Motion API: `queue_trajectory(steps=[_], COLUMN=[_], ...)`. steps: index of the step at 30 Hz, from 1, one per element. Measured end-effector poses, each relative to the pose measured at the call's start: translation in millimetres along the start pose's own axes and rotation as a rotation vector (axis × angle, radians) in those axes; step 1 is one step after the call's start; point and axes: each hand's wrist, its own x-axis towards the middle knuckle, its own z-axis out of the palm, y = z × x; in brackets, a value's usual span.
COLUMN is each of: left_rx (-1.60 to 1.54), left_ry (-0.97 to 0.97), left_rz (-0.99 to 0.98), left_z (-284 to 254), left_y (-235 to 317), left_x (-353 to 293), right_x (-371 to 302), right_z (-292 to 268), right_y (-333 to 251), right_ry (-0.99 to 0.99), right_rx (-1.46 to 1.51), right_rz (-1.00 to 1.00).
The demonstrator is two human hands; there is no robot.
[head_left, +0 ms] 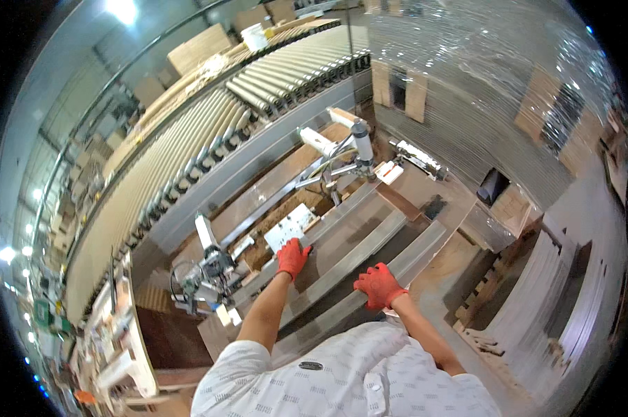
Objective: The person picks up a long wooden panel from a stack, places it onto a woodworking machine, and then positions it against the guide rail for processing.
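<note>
Several long grey slats (361,254) lie side by side across the bench in front of me, running from lower left to upper right. My left hand (293,260), in a red glove, is closed over the far slat, beside a white plate (290,227). Nearer to me, my right hand (379,285), also in a red glove, curls its fingers over the edge of the near slat (425,249). The undersides of both grips are hidden. Across the slats' far right end lies a brown board (398,200).
Metal machine heads with hoses stand at the bench's left end (213,271) and far right (359,149). Behind runs a roller conveyor (189,149). A tall film-wrapped stack (460,83) rises at the right, with stacked long strips (529,292) below it. A wooden workbench (136,333) is at left.
</note>
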Motion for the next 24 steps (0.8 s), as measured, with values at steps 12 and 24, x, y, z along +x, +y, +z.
queue_trajectory(steps=[12, 24], left_rx=[0.137, -0.208], left_ry=[0.193, 0.106], left_rz=[0.177, 0.292], left_z=[-6.5, -107.8], left_y=[-5.9, 76.4], left_x=[1.8, -126.3], right_x=[-3.9, -8.0], right_z=[6.5, -1.4], right_y=[-0.9, -2.9], right_ry=[-0.029, -0.060], right_rx=[-0.092, -0.115], right_rz=[0.013, 0.016])
